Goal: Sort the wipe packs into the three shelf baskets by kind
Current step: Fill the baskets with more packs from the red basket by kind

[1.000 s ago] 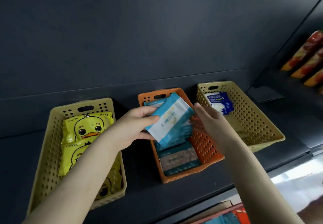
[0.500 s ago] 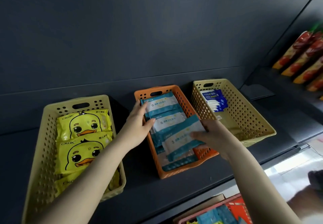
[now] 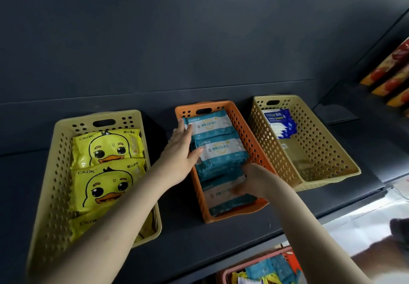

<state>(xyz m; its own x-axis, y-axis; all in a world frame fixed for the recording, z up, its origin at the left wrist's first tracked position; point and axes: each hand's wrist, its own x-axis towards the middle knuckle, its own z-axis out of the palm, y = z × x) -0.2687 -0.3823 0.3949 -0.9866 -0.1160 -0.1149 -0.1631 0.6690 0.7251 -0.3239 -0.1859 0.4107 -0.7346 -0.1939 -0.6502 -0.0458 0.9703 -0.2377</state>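
Note:
Three baskets stand on a dark shelf. The left yellow basket [image 3: 66, 151] holds yellow duck wipe packs [image 3: 106, 148]. Teal-and-white wipe packs [image 3: 218, 151] lie in an overlapping row in the orange middle basket [image 3: 246, 135]. The right yellow basket [image 3: 321, 151] has blue alcohol wipe packs [image 3: 280, 124] at its back. My left hand [image 3: 180, 153] reaches into the orange basket, fingers straight along the left side of the teal packs, thumb on one. My right hand [image 3: 252, 178], blurred, rests on the front teal packs.
Below the shelf's front edge [image 3: 221, 259] a red basket [image 3: 254, 266] holds mixed loose packs. Red-and-yellow snack packets [image 3: 391, 77] line a neighbouring shelf at the far right. The right basket's front half is bare.
The teal pack my right hand was lowering now lies in the orange basket. My left hand has slid further in along the packs' left side.

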